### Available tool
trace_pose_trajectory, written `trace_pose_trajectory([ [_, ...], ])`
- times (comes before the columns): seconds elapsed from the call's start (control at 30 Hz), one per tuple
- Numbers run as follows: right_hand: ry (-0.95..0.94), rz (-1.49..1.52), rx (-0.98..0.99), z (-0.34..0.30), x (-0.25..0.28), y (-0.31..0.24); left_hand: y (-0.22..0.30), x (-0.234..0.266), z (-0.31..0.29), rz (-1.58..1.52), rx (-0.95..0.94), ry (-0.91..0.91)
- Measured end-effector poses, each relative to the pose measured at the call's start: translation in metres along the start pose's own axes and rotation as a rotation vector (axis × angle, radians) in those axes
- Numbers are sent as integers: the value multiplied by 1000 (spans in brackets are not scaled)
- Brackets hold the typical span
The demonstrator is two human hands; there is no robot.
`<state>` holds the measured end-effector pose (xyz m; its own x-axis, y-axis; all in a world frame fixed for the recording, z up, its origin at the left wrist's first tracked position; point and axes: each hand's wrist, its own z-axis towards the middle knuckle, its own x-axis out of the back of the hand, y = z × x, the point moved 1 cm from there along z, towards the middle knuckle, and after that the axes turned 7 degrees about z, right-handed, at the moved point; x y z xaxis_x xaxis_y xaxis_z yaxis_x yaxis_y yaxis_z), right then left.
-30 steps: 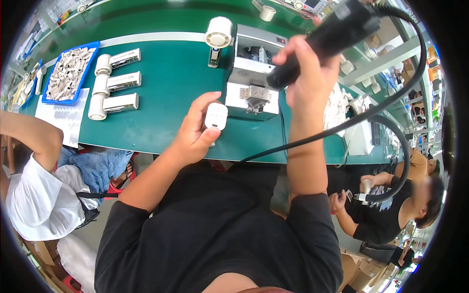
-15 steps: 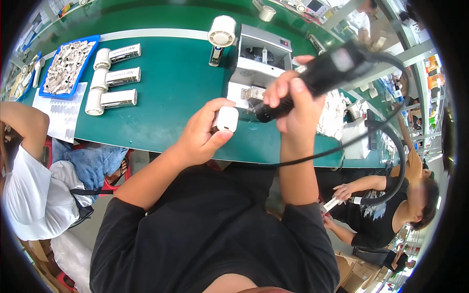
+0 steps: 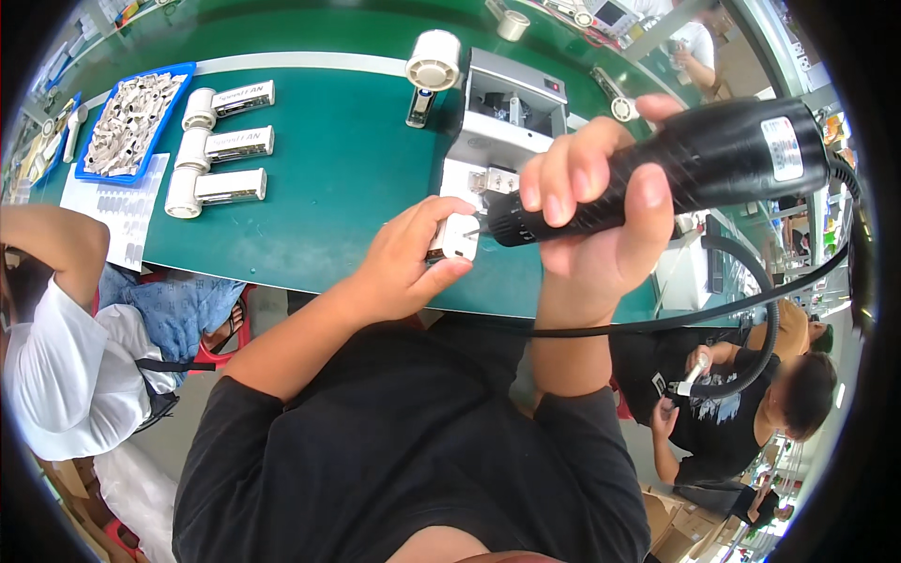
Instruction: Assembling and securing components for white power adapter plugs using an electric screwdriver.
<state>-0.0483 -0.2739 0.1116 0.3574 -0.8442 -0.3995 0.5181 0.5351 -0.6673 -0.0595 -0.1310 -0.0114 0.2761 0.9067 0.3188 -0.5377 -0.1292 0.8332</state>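
Piece, gripped in the left hand above the worktop by its near edge; right hand clasps the screwdriver beside it; slanted driving could slip and scratch it.

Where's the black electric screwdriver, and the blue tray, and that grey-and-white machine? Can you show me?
Black corded electric screwdriver (image 3: pixel 709 155): head view, on its thick barrel.
Blue plastic tray (image 3: pixel 167 124): head view, on its right rim.
Grey-and-white bench machine (image 3: pixel 488 143): head view, on its grey front panel.
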Motion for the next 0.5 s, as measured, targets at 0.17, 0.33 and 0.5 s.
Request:
trace_pose_trajectory([
  [0.17, -50, -2, 1, -1, 2, 2, -3, 0, 1, 9, -4, -18],
  [0.33, -5, -5, 83, 2, 15, -3, -10, -1, -4, -79, 1, 34],
  [0.5, 188, -74, -24, 6, 51, 26, -22, -1, -10, -212, 28, 64],
])
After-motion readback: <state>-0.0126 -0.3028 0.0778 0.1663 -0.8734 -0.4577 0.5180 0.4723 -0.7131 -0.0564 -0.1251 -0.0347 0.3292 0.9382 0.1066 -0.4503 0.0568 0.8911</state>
